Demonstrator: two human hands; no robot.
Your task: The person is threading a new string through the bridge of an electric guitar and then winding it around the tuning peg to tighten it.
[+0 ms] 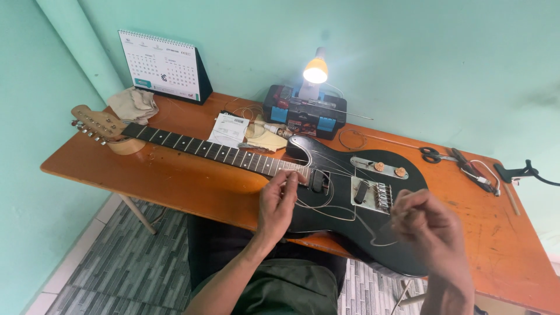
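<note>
My left hand (pixel 279 201) pinches a loose string (pixel 326 211) at the black electric guitar's (pixel 344 233) neck joint; my right hand (pixel 424 224), frame right, pinches its end. Restringing; next needs careful threading.

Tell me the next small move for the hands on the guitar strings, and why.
Probably draw the right hand a little further from the bridge, while the left hand keeps pressing at the neck's end. The strings lie slack and looped over the black guitar body, and the right fingers seem pinched on one, so a pull should take up slack.
</note>
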